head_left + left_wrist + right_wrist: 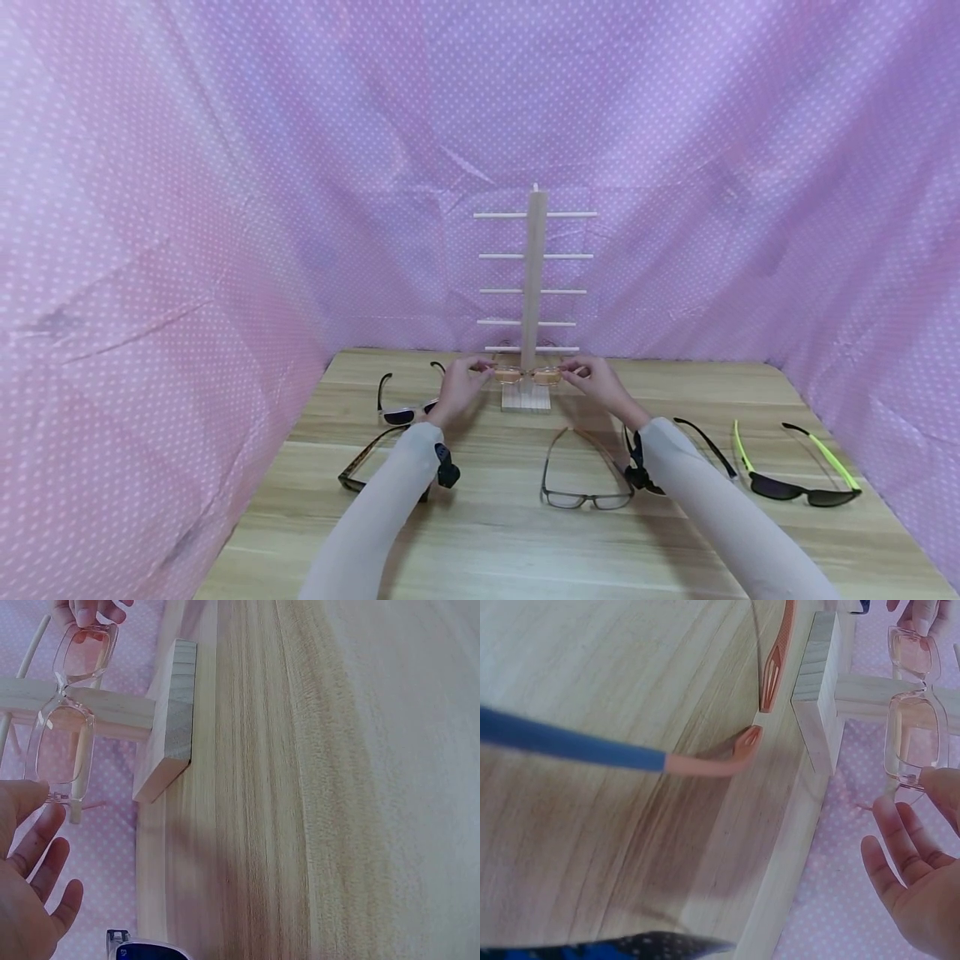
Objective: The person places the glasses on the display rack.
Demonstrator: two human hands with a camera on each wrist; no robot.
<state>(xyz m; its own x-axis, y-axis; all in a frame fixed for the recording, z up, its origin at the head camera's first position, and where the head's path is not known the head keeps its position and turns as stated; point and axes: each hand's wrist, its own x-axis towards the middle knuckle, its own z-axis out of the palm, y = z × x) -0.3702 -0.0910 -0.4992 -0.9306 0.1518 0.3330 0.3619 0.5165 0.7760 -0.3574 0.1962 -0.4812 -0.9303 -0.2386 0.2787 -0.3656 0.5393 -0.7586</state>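
A pair of clear-framed glasses with orange-pink lenses [547,377] is in front of the lower post of a wooden display stand [534,275]. My left hand [463,385] pinches one end of its front between thumb and finger. At the other end, my right hand [600,385] pinches the frame near the hinge. Both wrist views show the clear glasses [61,746] level across the post, above the stand's base [816,694]. Their arms point back toward the lowest rod; whether they rest on it I cannot tell.
Dark-lensed sunglasses [399,416] and a tortoiseshell pair [367,450] lie at left, partly behind my left arm. Grey-framed glasses [566,501] lie front centre. A black-armed pair [705,446] is partly under my right arm; green-armed sunglasses [828,498] lie far right. Pink dotted cloth [375,167] surrounds the table.
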